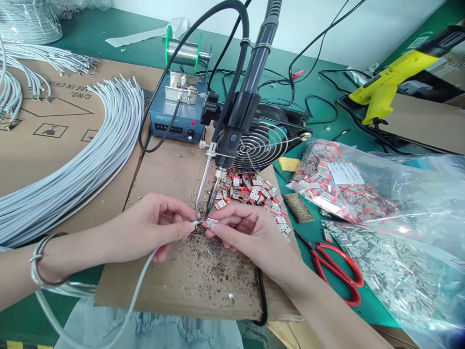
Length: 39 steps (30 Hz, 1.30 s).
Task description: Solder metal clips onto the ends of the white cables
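My left hand (165, 223) pinches the end of a pale grey cable (140, 281), which hangs down in a loop below the wrist. In my right hand (243, 228) a small metal USB connector (209, 222) with red plastic is held between thumb and fingertips. Cable end and connector meet under the tip of a soldering iron (214, 194) fixed in a stand. A thin metal solder feed tube (204, 182) comes down beside the tip. Just behind my right hand lies a pile of loose USB connectors (254, 191) on the cardboard (163, 286).
A blue solder feeder (174, 118) carries a solder spool (187, 52). Behind the iron stands a fan (261, 145). Bundled cables (109, 145) lie left. To the right are red-handled scissors (337, 271), bags of connectors (348, 184), a brown sponge (298, 207) and a yellow heat gun (395, 77).
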Tool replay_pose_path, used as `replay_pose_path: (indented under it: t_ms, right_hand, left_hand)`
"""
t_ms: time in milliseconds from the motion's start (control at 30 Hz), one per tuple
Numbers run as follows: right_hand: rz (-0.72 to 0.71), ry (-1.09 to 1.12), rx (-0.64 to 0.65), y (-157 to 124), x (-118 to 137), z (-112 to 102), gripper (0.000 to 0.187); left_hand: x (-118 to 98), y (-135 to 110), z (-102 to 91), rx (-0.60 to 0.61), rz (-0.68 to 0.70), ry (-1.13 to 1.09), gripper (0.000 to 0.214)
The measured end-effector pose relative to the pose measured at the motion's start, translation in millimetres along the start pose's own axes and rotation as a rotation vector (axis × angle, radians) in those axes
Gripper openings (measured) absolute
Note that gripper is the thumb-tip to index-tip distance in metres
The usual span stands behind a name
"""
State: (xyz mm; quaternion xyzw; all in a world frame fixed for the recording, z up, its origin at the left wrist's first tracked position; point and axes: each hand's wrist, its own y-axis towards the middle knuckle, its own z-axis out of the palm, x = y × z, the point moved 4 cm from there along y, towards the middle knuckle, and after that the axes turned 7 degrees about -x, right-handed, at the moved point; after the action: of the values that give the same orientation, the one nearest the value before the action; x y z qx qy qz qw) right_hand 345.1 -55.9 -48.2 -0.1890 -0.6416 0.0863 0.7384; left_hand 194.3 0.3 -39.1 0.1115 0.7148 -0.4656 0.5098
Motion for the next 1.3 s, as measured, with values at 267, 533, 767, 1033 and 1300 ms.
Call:
replay_pose_path:
  t_ms: [267, 533, 767, 1033, 1300]
  right_hand:
    - [-0.010, 0.004, 0.020, -0.9, -1.1, -2.1, 0.015]
    - [-0.011, -0.015, 0.017, -0.3, -1.7, -2.7, 0.020]
    - [0.003, 0.026, 0.020, -2.0, -2.2, -2.0, 0.012]
    - [0.004, 0.019, -0.023, -1.4, -2.3, -0.8, 0.013]
    - [-0.020, -0.028, -0.015, -0.2, -0.3, -0.9, 0.020]
  left_hand:
    - [0.0, -0.8, 0.8, 0.006, -0.007, -0.010, 0.016]
    - [-0.9, -0.5, -0.3, 0.013, -0.008, -0.024, 0.014]
    - [-0.2, 0.3, -1.3, 0.005, -0.018, -0.040, 0.012]
    - [1.1, 3.5, -3.8, 0.011, 0.004, -0.010, 0.010]
    - [2.0, 2.6, -4.0, 0.004, 0.017, 0.024, 0.011]
